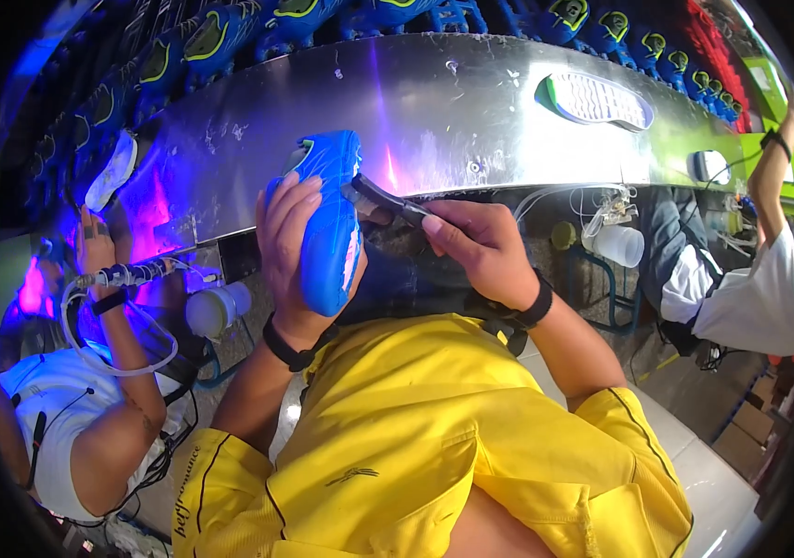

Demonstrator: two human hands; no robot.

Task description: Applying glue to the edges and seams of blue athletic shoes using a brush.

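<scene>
Near the middle, my left hand is wrapped round a blue shoe upper, held upright with its toe pointing down toward me. Between the thumb and fingers of my right hand is a dark-handled brush. Its head end reaches the right side of the shoe, close to the upper edge; whether the bristles press on it, I cannot tell. My left fingers cover part of the shoe. Both wrists wear black bands.
A shiny metal bench curves across in front of me, with a white sole on it. Blue shoes line a rack beyond. Co-workers' arms are at both sides. Containers and thin hoses hang below the bench edge.
</scene>
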